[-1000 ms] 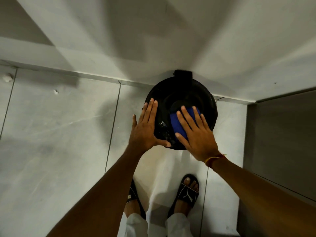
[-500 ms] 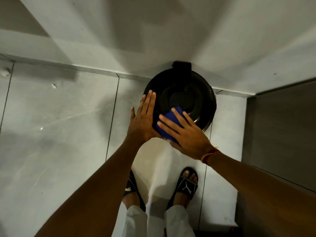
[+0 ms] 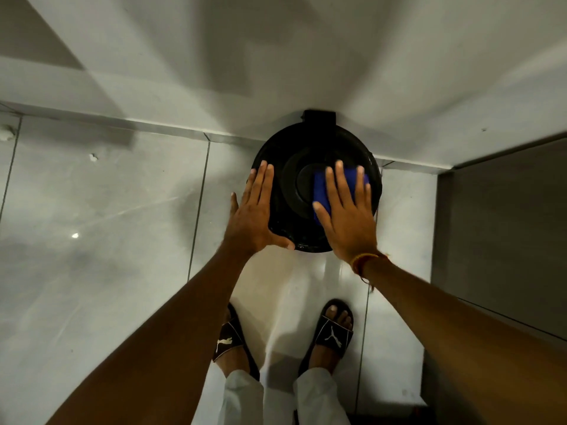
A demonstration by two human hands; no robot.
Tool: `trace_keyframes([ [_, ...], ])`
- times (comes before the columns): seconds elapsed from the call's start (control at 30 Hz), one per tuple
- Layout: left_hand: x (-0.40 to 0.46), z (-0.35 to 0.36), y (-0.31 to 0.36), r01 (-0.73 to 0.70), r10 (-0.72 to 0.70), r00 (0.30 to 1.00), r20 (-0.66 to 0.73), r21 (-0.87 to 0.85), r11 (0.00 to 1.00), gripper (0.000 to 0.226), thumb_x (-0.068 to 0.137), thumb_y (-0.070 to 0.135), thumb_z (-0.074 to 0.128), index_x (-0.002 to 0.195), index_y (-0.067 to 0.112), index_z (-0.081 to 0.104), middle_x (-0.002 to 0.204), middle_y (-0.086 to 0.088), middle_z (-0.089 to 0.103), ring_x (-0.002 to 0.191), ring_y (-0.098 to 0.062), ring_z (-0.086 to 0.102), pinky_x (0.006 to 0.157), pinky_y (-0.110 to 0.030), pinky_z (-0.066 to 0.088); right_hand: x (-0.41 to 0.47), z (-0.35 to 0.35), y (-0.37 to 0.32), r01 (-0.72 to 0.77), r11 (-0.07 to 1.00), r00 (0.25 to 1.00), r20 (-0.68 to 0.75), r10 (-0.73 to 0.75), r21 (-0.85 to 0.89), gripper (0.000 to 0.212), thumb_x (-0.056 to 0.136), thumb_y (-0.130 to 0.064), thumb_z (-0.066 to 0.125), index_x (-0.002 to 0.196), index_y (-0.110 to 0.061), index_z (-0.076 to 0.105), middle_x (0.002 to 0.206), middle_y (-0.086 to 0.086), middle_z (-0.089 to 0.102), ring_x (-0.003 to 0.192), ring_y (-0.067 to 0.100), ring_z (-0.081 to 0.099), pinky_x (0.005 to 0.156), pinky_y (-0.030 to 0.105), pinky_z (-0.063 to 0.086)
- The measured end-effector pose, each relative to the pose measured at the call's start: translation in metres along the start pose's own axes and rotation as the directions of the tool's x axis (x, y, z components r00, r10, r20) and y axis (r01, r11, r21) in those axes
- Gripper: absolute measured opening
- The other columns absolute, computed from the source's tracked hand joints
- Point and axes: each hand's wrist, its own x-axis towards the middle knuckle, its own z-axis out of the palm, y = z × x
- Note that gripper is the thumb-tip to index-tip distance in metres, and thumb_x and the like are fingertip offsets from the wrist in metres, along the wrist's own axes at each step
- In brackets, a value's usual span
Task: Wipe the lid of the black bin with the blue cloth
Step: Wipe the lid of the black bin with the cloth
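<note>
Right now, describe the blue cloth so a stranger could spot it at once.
Find the round black bin on the floor against the white wall. On the right half of its lid, the right hand lies flat over the blue cloth. It is the only bright blue thing there.

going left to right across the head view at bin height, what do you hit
left hand flat on the lid's left edge → bare centre of the black bin lid → blue cloth → right hand pressing on the cloth
</note>
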Motion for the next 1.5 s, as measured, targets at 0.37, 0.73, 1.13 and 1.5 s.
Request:
trace_keyframes([
  [0.37,0.000,-0.003,0.003,0.008,-0.009,1.000,0.016,0.028,1.000,0.169,0.036,0.078,0.082,0.161,0.023,-0.017,0.172,0.001,-0.016,0.159,-0.025,-0.010,0.118,-0.073,0.015,-0.012,0.008,0.031,0.410,0.909,0.912,0.015,-0.410,-0.073,0.076,0.106,-0.057,0.027,0.165,-0.013,0.008,0.174,0.008,0.007,0.161,0.033,0.001,0.129,0.051,0.020],
  [0.73,0.000,-0.001,0.005,0.002,-0.002,1.000,0.016,-0.006,1.000,0.169,0.037,0.075,0.085,0.161,0.019,-0.015,0.171,-0.002,-0.016,0.159,-0.028,-0.011,0.117,-0.073,0.015,0.087,-0.034,0.084,-0.211,0.814,0.976,0.164,0.144,0.541,0.067,0.107,-0.043,0.038,0.165,-0.021,0.011,0.174,-0.002,0.008,0.161,0.030,-0.001,0.130,0.050,0.010],
  [1.13,0.008,-0.010,0.002,0.009,-0.009,0.991,0.132,0.000,1.000,0.175,0.031,0.073,0.088,0.156,0.036,-0.028,0.169,0.008,-0.023,0.158,-0.035,0.004,0.115,-0.076,0.014,0.001,-0.010,0.082,-0.290,0.674,0.951,0.128,0.280,0.679,0.089,0.094,-0.061,0.056,0.163,-0.032,0.009,0.173,-0.012,0.008,0.161,0.019,0.006,0.129,0.053,0.013],
  [1.5,0.005,-0.011,0.009,0.032,-0.029,0.994,0.102,-0.027,0.999,0.174,0.034,0.066,0.092,0.154,0.035,-0.031,0.170,0.008,-0.020,0.158,-0.037,0.005,0.115,-0.076,0.013,-0.042,-0.003,0.066,-0.381,0.575,0.905,0.164,0.394,0.724,0.073,0.103,-0.029,0.046,0.163,-0.034,0.004,0.173,-0.007,0.009,0.161,0.023,0.007,0.129,0.056,0.018],
])
